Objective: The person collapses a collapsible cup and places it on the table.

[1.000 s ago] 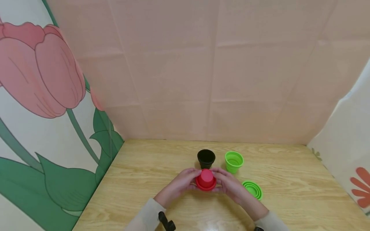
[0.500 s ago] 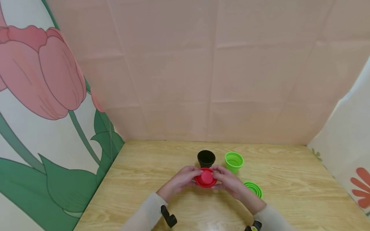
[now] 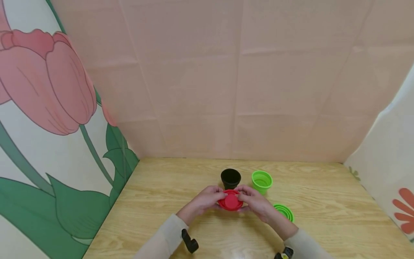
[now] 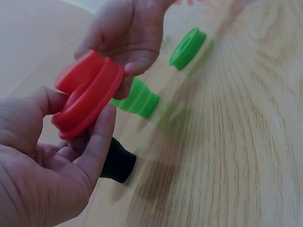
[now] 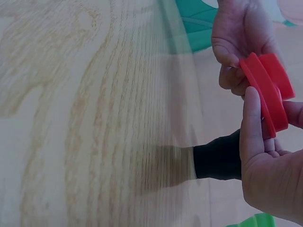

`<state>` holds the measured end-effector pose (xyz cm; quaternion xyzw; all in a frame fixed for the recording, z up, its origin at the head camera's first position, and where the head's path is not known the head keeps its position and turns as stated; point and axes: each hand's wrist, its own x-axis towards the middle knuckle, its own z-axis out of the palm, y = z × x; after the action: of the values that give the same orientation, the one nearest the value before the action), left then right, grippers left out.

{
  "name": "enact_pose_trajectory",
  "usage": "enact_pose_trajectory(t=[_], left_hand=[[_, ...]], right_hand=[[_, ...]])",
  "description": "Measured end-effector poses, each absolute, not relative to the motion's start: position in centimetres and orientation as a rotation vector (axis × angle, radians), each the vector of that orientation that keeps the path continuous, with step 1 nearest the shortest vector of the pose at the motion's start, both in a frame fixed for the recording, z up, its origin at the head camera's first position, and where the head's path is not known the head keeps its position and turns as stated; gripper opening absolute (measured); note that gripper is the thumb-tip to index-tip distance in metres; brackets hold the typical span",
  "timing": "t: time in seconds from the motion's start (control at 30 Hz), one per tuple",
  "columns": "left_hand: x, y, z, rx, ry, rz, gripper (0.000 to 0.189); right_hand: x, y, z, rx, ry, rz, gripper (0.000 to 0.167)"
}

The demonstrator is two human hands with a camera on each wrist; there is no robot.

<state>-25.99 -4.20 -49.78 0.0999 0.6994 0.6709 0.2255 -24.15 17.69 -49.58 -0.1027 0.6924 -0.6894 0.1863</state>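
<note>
A red collapsible cup (image 3: 231, 202), partly folded with its base upward, is held between both hands above the table. My left hand (image 3: 205, 198) grips its left side, thumb on the upper folds and fingers under the rim. From the opposite side my right hand (image 3: 257, 205) pinches it the same way. In the left wrist view the red cup (image 4: 87, 94) shows its wide rim and raised base, tilted and sunk unevenly into the rings. Just behind the hands stands a black cup (image 3: 231, 176), its lower part partly hidden.
An upright green collapsible cup (image 3: 262, 180) stands right of the black one. A flattened green cup (image 3: 285, 212) lies near my right forearm. The wooden table (image 3: 168, 180) meets a pink cloth backdrop (image 3: 194, 90) at its far edge.
The red cup's base, which stood up high a second ago, has been pressed down into its rim, leaving the cup flatter. Both thumbs have moved inward onto it.
</note>
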Motion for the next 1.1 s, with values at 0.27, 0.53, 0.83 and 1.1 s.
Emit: enact_pose_trajectory(t=[0.27,0.53,0.83,1.1], left_hand=[[-26.5,-4.7,-49.7,0.425,2.005,1.811,0.011],[-27.0,-5.0,-48.8,0.591,2.231,1.706,0.009],[-26.9,-5.0,-48.1,0.716,2.365,1.667,0.009],[-26.9,-4.9,-47.4,0.683,2.322,1.715,0.014]], right_hand=[[-24.3,17.8,-49.2,-0.354,2.038,-1.878,0.032],[-24.6,18.1,-48.4,-0.429,2.146,-1.840,0.033],[-24.7,18.0,-47.8,-0.479,2.238,-1.828,0.032],[-24.6,18.3,-47.1,-0.476,2.285,-1.833,0.039]])
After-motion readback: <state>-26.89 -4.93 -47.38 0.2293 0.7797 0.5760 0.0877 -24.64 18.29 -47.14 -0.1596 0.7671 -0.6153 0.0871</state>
